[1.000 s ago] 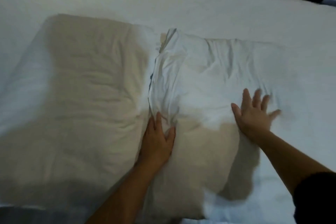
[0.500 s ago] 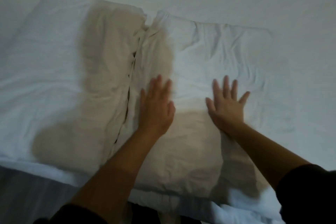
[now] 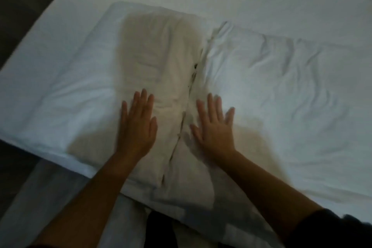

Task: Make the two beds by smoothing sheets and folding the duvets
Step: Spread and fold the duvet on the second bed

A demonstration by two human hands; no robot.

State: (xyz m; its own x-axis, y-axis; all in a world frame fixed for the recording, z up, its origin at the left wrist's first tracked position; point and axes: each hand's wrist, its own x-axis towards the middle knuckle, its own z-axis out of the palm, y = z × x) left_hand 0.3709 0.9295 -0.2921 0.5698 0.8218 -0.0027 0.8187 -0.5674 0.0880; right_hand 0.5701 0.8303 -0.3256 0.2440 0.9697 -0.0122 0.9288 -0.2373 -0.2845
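At lower centre, left hand and right hand lie flat, apart, on the pillows. Uneven pushing could wrinkle them.

Our left hand lies flat on the left pillow, our right hand flat on the right pillow, both pillows touching
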